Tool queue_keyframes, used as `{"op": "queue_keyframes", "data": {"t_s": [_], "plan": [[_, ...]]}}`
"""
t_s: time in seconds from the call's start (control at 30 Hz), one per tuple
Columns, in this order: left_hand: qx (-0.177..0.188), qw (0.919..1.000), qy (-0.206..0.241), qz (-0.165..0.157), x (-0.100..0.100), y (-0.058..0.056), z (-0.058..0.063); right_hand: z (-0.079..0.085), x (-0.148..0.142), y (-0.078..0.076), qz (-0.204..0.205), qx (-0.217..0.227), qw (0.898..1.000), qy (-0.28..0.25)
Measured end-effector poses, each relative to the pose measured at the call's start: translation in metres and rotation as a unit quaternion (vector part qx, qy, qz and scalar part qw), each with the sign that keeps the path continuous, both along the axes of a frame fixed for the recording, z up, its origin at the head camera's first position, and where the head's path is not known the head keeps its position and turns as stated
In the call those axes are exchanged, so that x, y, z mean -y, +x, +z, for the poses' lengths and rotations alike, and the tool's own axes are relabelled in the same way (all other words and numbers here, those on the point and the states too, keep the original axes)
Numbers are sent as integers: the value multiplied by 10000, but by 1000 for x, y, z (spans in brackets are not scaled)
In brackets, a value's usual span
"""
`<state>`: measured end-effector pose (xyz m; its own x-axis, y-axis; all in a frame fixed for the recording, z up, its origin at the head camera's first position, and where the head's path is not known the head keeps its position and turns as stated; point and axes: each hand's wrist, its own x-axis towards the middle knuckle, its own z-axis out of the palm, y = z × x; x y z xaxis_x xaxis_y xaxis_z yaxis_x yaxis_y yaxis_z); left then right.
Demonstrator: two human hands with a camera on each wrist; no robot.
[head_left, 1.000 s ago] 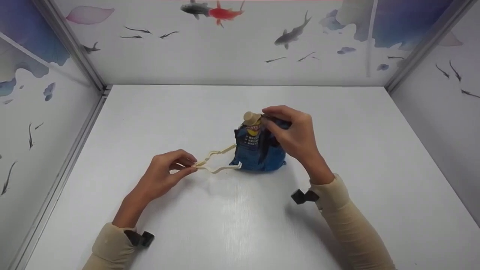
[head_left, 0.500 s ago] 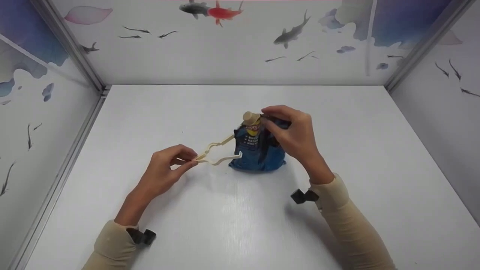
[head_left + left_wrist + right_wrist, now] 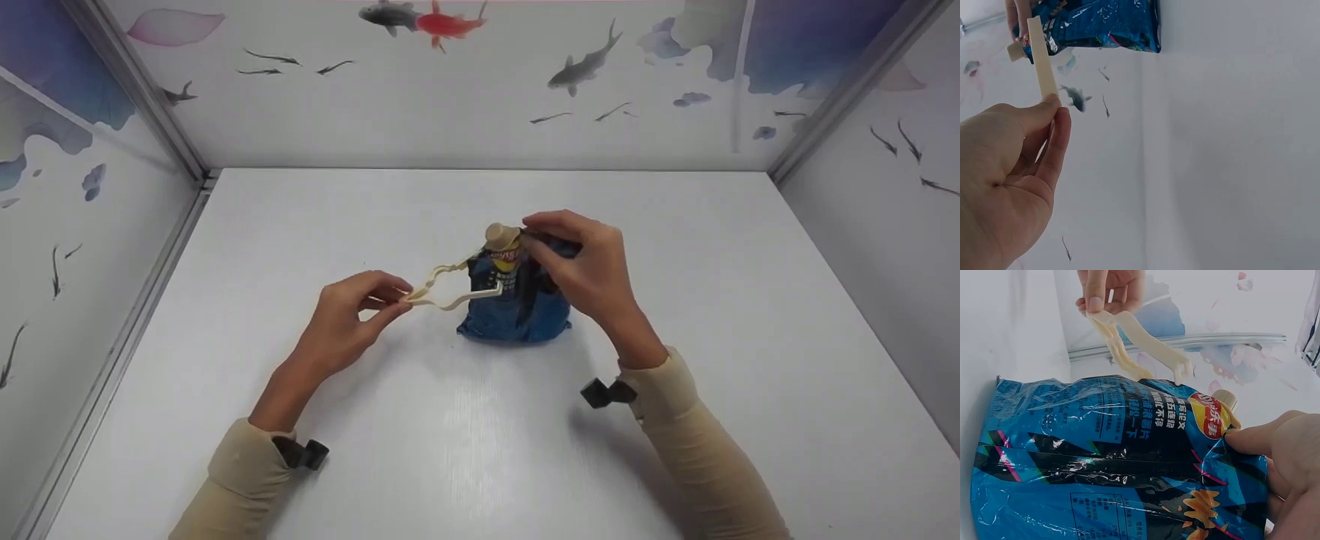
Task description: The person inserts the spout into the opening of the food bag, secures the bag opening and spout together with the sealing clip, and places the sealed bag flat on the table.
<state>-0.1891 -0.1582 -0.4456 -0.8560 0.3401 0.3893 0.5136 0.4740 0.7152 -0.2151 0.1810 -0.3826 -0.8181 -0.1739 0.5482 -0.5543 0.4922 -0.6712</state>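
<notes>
A blue chip bag point(image 3: 517, 319) stands upright on the table, with a beige cap-like spout point(image 3: 501, 236) at its top left. My right hand point(image 3: 592, 262) pinches the bag's top edge beside the spout; in the right wrist view its thumb point(image 3: 1247, 440) presses there. Between thumb and fingertips my left hand point(image 3: 356, 315) holds one end of a cream plastic clip point(image 3: 450, 304). The clip's two arms are spread apart and point at the bag. In the head view, its near arm passes in front of the bag and the far arm's tip reaches the bag's upper left edge.
A white table point(image 3: 465, 450) lies under everything. Panels printed with fish point(image 3: 581, 67) and ink-wash shapes enclose it at the back and both sides, with metal rails point(image 3: 202, 180) along the left edge.
My left hand has moved up, away from me, and slightly right, bringing the clip's spread arms higher along the bag toward its top. The right hand and bag have stayed in place.
</notes>
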Motion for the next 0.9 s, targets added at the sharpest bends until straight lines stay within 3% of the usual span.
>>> {"op": "queue_keyframes", "data": {"t_s": [0.27, 0.9], "plan": [[-252, 9996, -142, -11, -7, -5, 4, -1, 0, -1, 5, -93, 10000, 28], [-382, 9990, -183, 112, -22, -10, 14, -2, 0, 0, -81, -70, 9999, 31]]}}
